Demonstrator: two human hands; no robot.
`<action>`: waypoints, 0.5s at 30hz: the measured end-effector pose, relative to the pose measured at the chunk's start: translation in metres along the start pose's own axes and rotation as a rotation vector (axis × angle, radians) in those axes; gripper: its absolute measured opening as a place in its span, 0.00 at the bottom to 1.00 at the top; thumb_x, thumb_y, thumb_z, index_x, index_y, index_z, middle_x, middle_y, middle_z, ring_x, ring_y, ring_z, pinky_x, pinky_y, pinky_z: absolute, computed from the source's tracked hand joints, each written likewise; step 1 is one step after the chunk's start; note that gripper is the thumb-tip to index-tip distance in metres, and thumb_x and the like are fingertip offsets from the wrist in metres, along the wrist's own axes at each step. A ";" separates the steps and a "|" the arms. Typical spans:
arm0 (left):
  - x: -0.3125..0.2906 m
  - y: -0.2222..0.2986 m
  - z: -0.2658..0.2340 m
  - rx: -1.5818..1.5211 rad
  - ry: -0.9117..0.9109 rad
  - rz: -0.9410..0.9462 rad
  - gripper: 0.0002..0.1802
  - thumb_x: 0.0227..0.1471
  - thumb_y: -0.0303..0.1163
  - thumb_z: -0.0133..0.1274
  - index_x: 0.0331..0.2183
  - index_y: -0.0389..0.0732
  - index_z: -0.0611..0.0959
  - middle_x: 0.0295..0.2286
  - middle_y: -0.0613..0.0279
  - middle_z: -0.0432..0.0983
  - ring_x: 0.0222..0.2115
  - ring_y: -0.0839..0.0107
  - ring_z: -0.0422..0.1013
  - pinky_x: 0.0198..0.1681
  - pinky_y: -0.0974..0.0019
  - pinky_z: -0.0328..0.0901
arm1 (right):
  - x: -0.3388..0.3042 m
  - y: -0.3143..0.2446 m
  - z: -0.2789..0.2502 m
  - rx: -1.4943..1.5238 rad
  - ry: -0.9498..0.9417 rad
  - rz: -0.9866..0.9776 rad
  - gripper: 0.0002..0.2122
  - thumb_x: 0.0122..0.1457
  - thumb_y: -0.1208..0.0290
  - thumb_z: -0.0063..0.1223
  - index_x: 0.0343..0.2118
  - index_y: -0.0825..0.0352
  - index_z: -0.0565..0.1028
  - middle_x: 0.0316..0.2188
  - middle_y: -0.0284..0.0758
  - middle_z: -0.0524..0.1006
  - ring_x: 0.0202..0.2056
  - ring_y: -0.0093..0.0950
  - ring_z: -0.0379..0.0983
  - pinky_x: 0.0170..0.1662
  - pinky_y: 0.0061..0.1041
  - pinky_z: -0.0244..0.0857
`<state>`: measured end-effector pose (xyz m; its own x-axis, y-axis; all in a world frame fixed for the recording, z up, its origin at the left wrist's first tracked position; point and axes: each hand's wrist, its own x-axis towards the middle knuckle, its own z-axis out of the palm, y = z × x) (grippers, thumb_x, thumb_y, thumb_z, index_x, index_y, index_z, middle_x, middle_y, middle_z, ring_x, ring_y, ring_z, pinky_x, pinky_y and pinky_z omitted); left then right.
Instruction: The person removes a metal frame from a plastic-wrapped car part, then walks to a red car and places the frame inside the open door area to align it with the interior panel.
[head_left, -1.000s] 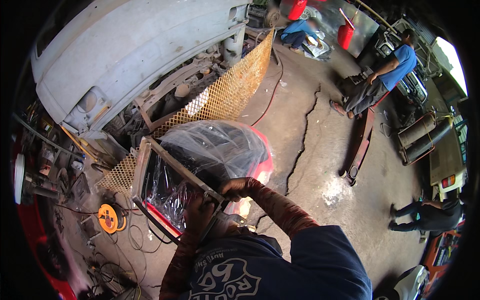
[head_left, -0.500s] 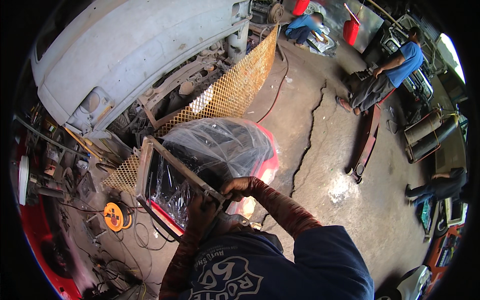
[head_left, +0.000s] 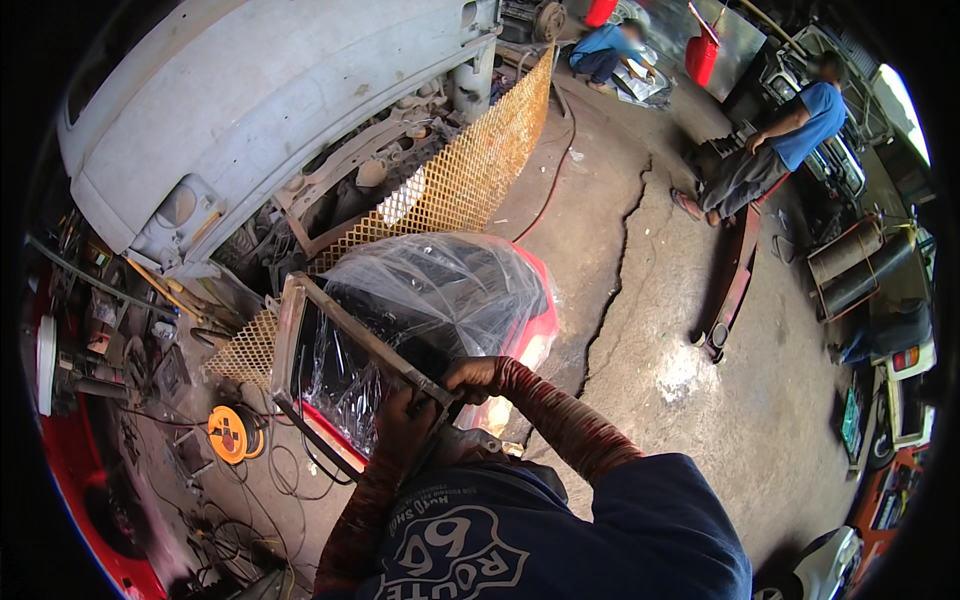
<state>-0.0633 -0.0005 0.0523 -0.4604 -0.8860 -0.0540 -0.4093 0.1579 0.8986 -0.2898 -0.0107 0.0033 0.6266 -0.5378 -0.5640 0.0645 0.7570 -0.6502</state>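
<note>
A worn rectangular metal frame [head_left: 350, 335] stands tilted in front of me, its near corner at my hands. My left hand [head_left: 403, 420] is closed round the bar just short of that corner. On the corner's right side, my right hand [head_left: 470, 377] is a closed fist touching the frame; what its fingers hold is hidden. Past the frame lies a red and black car panel [head_left: 537, 335], covered by crumpled clear plastic film [head_left: 430, 265]. Part of it shows through the frame's opening.
Rusty expanded mesh [head_left: 480, 170] stands beyond the panel, before a grey vehicle body [head_left: 290, 100]. An orange cable reel [head_left: 228, 434] and loose cables lie left. A red metal beam [head_left: 735, 280] lies right. One person [head_left: 800, 140] stands; another [head_left: 605, 60] crouches far off.
Both hands stay at the frame's corner, with the right one shifted very slightly. At the right edge, a person in dark clothes has moved, and a red tail light now shows there.
</note>
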 end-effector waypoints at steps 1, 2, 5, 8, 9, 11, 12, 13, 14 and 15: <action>0.001 0.001 0.000 0.004 -0.006 0.009 0.05 0.48 0.27 0.55 0.27 0.37 0.76 0.19 0.64 0.69 0.24 0.80 0.64 0.27 0.68 0.62 | 0.002 0.002 -0.002 -0.020 0.002 0.002 0.11 0.55 0.66 0.49 0.18 0.61 0.69 0.11 0.26 0.63 0.11 0.18 0.57 0.14 0.19 0.52; 0.002 0.003 -0.001 0.007 -0.010 0.018 0.05 0.48 0.28 0.55 0.27 0.37 0.76 0.19 0.64 0.69 0.23 0.80 0.63 0.27 0.68 0.62 | 0.004 0.003 -0.004 -0.041 0.004 0.005 0.11 0.56 0.68 0.48 0.17 0.60 0.69 0.12 0.25 0.62 0.11 0.17 0.57 0.14 0.20 0.52; 0.005 0.006 0.000 -0.023 0.003 0.048 0.08 0.45 0.29 0.58 0.24 0.37 0.75 0.18 0.60 0.69 0.21 0.76 0.64 0.25 0.65 0.61 | 0.017 0.008 -0.014 -0.221 -0.082 -0.135 0.11 0.55 0.73 0.47 0.16 0.60 0.66 0.14 0.24 0.60 0.12 0.16 0.57 0.15 0.20 0.53; 0.005 0.007 -0.001 -0.024 0.019 0.067 0.11 0.44 0.30 0.59 0.21 0.36 0.74 0.17 0.58 0.69 0.19 0.74 0.64 0.24 0.64 0.61 | 0.027 0.013 -0.028 -0.286 -0.154 -0.146 0.10 0.52 0.79 0.48 0.17 0.63 0.64 0.17 0.24 0.60 0.15 0.16 0.59 0.17 0.20 0.54; 0.005 0.007 -0.002 -0.012 0.001 0.057 0.11 0.45 0.30 0.59 0.21 0.36 0.74 0.16 0.58 0.68 0.19 0.74 0.64 0.24 0.64 0.61 | 0.029 0.014 -0.033 -0.232 -0.166 -0.093 0.09 0.51 0.80 0.49 0.18 0.64 0.64 0.18 0.25 0.60 0.16 0.17 0.60 0.18 0.21 0.55; 0.003 0.006 -0.006 0.095 -0.059 -0.005 0.10 0.48 0.31 0.58 0.25 0.36 0.76 0.18 0.59 0.71 0.21 0.76 0.66 0.26 0.65 0.62 | 0.033 0.018 -0.043 -0.077 -0.181 0.040 0.08 0.48 0.82 0.50 0.19 0.66 0.64 0.19 0.27 0.60 0.18 0.20 0.62 0.20 0.22 0.56; 0.002 0.005 -0.007 0.188 -0.102 -0.088 0.09 0.49 0.32 0.57 0.27 0.35 0.76 0.19 0.59 0.73 0.23 0.77 0.66 0.27 0.66 0.63 | 0.036 0.021 -0.048 0.033 -0.261 0.072 0.08 0.46 0.82 0.52 0.19 0.68 0.64 0.19 0.29 0.60 0.19 0.21 0.63 0.20 0.23 0.56; 0.001 0.005 -0.006 0.156 -0.060 -0.026 0.09 0.49 0.32 0.57 0.27 0.35 0.77 0.19 0.59 0.73 0.23 0.77 0.67 0.27 0.66 0.64 | 0.041 0.026 -0.048 -0.153 -0.172 -0.035 0.08 0.46 0.83 0.52 0.20 0.68 0.64 0.19 0.30 0.60 0.19 0.23 0.63 0.21 0.24 0.56; 0.001 0.004 -0.006 0.161 -0.020 -0.010 0.09 0.49 0.32 0.57 0.26 0.35 0.77 0.20 0.58 0.73 0.23 0.76 0.68 0.27 0.66 0.64 | 0.049 0.032 -0.047 -0.330 -0.155 -0.187 0.08 0.45 0.83 0.52 0.20 0.68 0.64 0.18 0.32 0.60 0.19 0.25 0.63 0.21 0.26 0.56; 0.000 0.003 -0.005 0.165 0.005 -0.025 0.09 0.49 0.31 0.57 0.26 0.35 0.78 0.20 0.58 0.74 0.23 0.76 0.69 0.28 0.66 0.64 | 0.053 0.038 -0.049 -0.390 -0.144 -0.249 0.08 0.45 0.83 0.53 0.20 0.69 0.64 0.18 0.33 0.60 0.19 0.27 0.63 0.22 0.27 0.56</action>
<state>-0.0609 -0.0023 0.0572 -0.4450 -0.8926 -0.0732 -0.5446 0.2049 0.8133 -0.2922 -0.0289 -0.0767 0.7323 -0.6071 -0.3085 -0.0525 0.4013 -0.9144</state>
